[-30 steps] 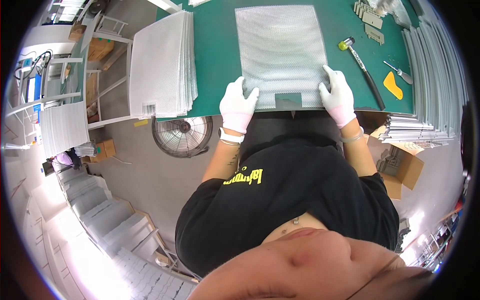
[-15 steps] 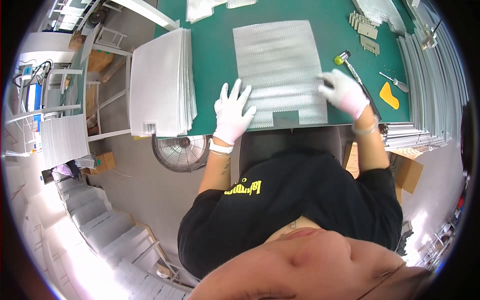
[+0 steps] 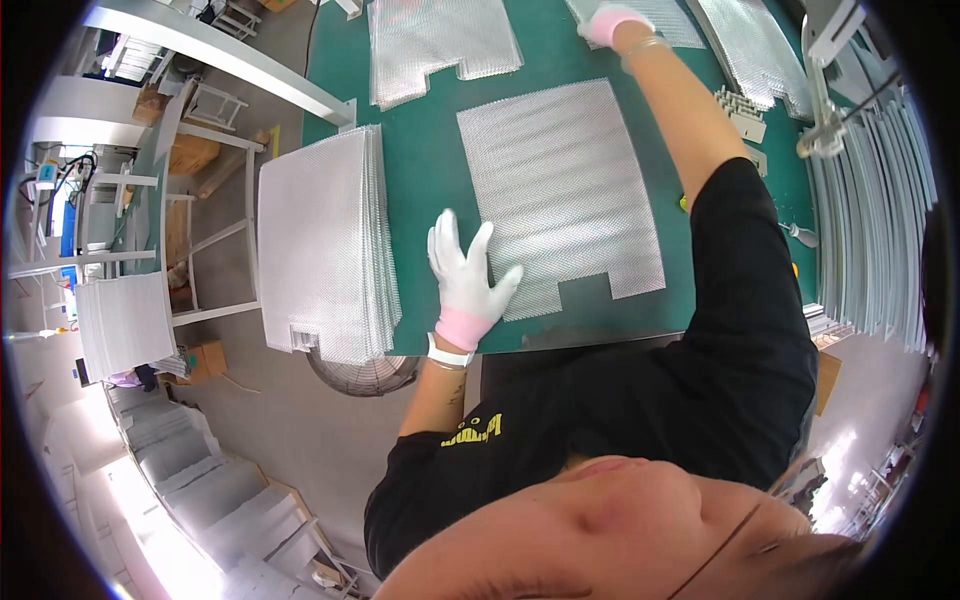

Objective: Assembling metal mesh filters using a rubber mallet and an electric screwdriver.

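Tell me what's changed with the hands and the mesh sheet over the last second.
The right hand let go of the mesh sheet and reached away to the far side of the green table, onto the mesh pieces there. The left hand shifted from gripping the sheet's near corner to lying flat, fingers spread, on its left edge. The sheet stayed on the table, and the mesh stack stayed at the left.

A green desk (image 3: 430,170) carries a notched metal mesh sheet (image 3: 560,195) lying flat at its middle. Left of that sheet a thick stack of mesh sheets (image 3: 325,255) overhangs the desk's edge, and beyond it another notched sheet (image 3: 440,40) lies flat. To the sheet's right sit what seem to be small metal brackets (image 3: 740,110), hard to make out.
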Demonstrator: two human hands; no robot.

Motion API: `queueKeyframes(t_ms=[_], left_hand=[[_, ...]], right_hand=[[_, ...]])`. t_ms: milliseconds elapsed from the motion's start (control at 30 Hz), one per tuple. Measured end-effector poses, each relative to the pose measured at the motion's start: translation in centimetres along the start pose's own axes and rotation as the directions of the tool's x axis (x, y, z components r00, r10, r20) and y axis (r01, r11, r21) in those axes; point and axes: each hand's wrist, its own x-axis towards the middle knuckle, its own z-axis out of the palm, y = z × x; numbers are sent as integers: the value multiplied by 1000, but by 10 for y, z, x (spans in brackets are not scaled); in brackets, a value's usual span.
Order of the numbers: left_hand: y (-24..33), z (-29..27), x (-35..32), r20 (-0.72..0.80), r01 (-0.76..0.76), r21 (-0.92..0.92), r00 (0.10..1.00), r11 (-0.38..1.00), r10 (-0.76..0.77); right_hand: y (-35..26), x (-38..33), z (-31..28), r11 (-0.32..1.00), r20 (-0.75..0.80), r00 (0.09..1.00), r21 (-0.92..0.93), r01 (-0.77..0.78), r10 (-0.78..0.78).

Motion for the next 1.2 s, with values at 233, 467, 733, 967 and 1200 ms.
queueKeyframes(t_ms=[233, 467, 733, 967, 1200], left_hand=[[-1, 6, -3, -192, 2, -252, 980, 968, -52], [4, -2, -25, -218, 35, -367, 968, 929, -123], [20, -8, -1, 168, 134, -715, 986, 686, -17], [82, 2, 25, -105, -51, -986, 932, 161, -346], [54, -16, -13, 133, 171, -980, 945, 106, -300]], right_hand=[[1, -46, -31, 986, -251, 963, 101, 130, -101], [19, -41, -65, 747, -642, 721, 608, 268, 263], [9, -172, -40, 325, -913, 376, 408, 853, 159], [-3, -384, 45, 568, -709, 475, 128, 813, -521], [80, -381, 36, 564, -640, 722, 505, 653, -263]])
